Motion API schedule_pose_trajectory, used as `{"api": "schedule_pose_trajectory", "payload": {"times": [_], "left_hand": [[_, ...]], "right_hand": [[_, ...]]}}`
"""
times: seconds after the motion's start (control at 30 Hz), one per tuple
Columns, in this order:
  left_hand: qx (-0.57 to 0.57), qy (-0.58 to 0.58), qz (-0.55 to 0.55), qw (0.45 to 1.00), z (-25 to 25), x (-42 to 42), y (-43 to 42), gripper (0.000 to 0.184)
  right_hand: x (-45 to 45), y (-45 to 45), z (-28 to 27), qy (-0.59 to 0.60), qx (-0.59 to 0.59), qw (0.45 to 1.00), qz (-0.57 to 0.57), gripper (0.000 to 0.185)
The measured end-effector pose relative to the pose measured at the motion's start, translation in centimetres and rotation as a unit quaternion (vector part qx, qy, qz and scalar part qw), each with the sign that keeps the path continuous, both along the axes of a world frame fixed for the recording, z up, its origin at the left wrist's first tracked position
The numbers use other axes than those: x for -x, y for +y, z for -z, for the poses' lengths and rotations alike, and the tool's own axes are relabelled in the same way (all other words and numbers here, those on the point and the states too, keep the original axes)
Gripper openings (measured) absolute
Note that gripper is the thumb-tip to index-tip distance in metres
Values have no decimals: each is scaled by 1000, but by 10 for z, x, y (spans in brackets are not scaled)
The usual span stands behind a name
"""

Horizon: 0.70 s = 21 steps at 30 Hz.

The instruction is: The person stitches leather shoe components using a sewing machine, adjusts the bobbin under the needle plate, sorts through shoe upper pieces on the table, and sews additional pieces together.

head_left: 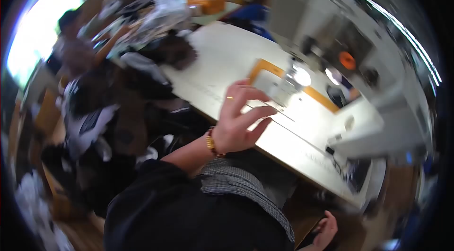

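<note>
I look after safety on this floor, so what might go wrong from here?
The left hand is raised near the lit part of the sewing machine; if the machine ran, the fingers might get hurt. The bracelet on that wrist could snag if the hand reached in. The dark garments heaped beside the white table might catch the left arm as it swings back.

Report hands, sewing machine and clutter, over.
Left hand raised near sewing machine, nothing seen in it. Right hand low, off the table. Dark cloth heaped at left.
</note>
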<state>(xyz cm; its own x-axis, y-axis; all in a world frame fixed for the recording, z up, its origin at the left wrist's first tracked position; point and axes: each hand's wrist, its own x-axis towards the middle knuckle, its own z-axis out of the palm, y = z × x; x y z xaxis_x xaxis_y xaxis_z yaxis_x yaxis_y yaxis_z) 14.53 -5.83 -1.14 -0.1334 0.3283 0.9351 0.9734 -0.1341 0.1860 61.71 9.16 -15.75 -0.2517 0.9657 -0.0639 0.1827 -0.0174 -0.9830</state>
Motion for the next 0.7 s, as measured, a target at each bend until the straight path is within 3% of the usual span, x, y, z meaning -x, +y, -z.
{"api": "schedule_pose_trajectory", "payload": {"times": [0.07,0.17,0.23,0.33,0.43,0.5,0.63,0.7], "left_hand": [[5,-18,-53,998,2,7,-9,26],[46,-52,-166,984,4,20,-24,26],[92,-81,-248,961,6,30,-38,27],[174,-96,-353,915,12,64,-55,26],[266,-144,-407,862,2,125,-50,27],[227,-150,-451,850,-3,180,-39,28],[358,-279,-512,730,-2,290,-36,29],[343,-299,-544,705,19,338,-44,35]], "right_hand": [[71,31,-2,-3,8,991,-131,30],[172,49,-19,17,6,936,-351,25],[232,36,-43,-33,60,905,-419,23],[295,18,-54,-112,-25,832,-543,21],[334,8,-46,-85,-58,815,-570,20],[348,4,-35,-44,-55,815,-575,20],[352,5,-21,-46,-35,827,-559,18],[349,9,-14,-48,-19,839,-541,17]]}}
